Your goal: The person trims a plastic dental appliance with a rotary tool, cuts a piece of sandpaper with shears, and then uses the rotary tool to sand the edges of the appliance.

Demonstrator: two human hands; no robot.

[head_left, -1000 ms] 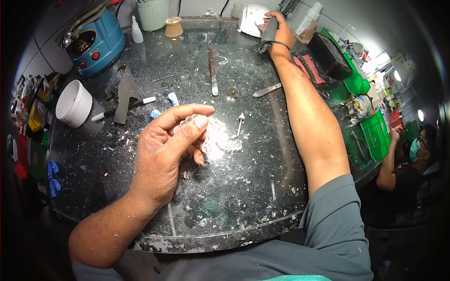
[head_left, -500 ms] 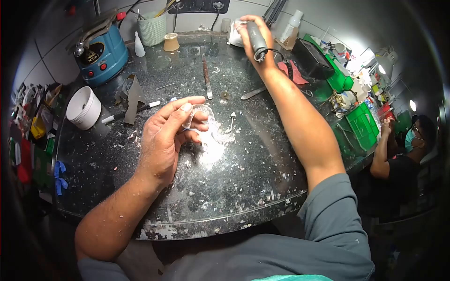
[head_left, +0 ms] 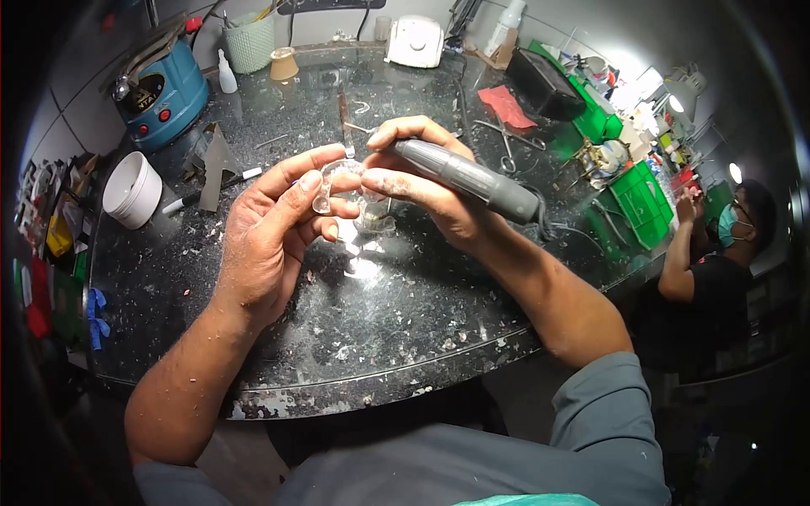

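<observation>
Left hand [head_left: 268, 212] pinches a clear, curved piece [head_left: 326, 194] above the desk [head_left: 321, 358], well inside the front edge; right hand [head_left: 443, 202] grips a grey handpiece [head_left: 472, 179], whose thin tip seems apart from the piece. Steady hands and light pressure should serve well.

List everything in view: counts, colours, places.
Curved piece: one, clear, centre
Handpiece: one, grey, centre
Benchtop: one, speckled black, below
Tub: one, white, left
Machine: one, blue, back left
Woven container: one, pale green, back
Pot: one, tan, back
Boxy device: one, white, back
Sheet: one, red, back right
Box: one, black, back right
Crates: at least two, green, right
Person: one, black shirt, far right
Other items: uncounted, mixed colours, scattered
Left hand: one, bare, holding curved piece
Right hand: one, bare, holding handpiece
</observation>
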